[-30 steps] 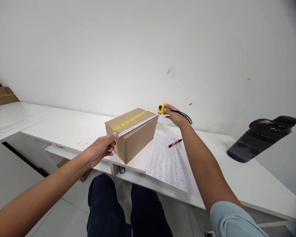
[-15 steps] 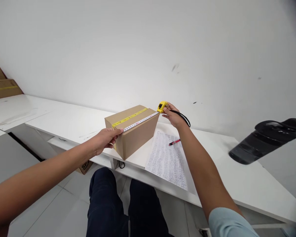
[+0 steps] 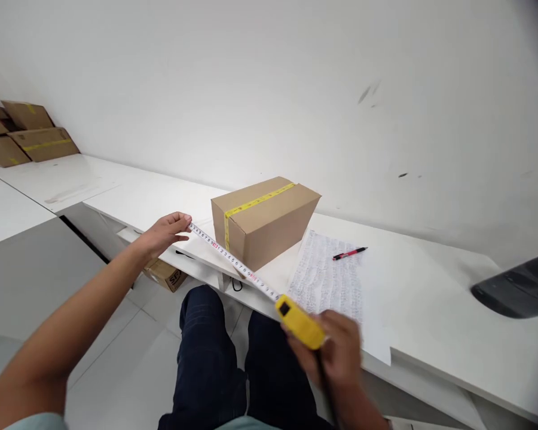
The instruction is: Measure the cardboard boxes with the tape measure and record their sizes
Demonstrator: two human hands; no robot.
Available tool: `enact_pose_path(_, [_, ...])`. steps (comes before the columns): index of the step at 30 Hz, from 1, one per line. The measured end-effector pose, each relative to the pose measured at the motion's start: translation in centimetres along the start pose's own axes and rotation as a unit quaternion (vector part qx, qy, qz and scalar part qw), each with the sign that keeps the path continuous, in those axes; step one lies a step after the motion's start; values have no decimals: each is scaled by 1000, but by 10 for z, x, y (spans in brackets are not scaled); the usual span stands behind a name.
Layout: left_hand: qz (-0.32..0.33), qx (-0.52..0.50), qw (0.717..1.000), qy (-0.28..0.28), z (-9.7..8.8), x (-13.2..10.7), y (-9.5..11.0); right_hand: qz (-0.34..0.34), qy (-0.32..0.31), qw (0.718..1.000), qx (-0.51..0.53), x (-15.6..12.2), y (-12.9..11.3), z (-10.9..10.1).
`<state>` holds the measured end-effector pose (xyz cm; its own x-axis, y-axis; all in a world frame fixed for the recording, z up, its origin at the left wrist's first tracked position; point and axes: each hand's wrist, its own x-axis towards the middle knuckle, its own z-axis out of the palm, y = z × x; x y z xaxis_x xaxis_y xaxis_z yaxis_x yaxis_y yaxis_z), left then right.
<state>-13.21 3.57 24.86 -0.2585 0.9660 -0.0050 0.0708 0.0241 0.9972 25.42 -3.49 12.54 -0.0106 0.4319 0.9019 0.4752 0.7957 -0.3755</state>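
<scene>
My right hand grips the yellow case of a tape measure, low in front of the table and close to my body; the hand is a little blurred. From the case the white blade runs up and left to my left hand, which pinches its free end between thumb and fingers. The stretched blade hangs in the air before a cardboard box sealed with yellow printed tape. Neither hand touches the box, which sits on the white table.
Right of the box lie a written sheet and a red and black pen. A dark bottle is at the far right. Several cartons are stacked at the far left, and another carton is below the table.
The tape blade has come off the box's top edge. My right hand has brought the case down toward me, and my left hand has moved away from the box corner. The view has shifted.
</scene>
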Motion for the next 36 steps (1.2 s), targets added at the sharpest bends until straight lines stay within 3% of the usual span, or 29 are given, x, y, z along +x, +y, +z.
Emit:
enact_pose_path(3, [28, -40, 999, 21, 11, 29, -24, -23, 12, 1000, -2, -21, -17, 48])
enact_pose_path(5, [37, -61, 997, 27, 18, 44, -40, -39, 20, 999, -24, -18, -9, 72])
enact_pose_path(8, [31, -85, 996, 28, 26, 58, -62, -48, 3, 998, -49, -9, 9, 88])
enact_pose_path(14, [40, -136, 989, 33, 58, 74, -87, -74, 8, 996, -58, -10, 16, 105])
enact_pose_path(21, [30, -162, 984, 72, 102, 74, -104, -45, 0, 998, -46, 3, 37, 119])
enact_pose_path(27, [36, -149, 982, 107, 110, 73, -107, -44, -22, 998, -44, 6, 52, 111])
enact_pose_path(36, [44, -97, 983, 153, 112, 73, -111, -38, -34, 998, -38, 5, 56, 116])
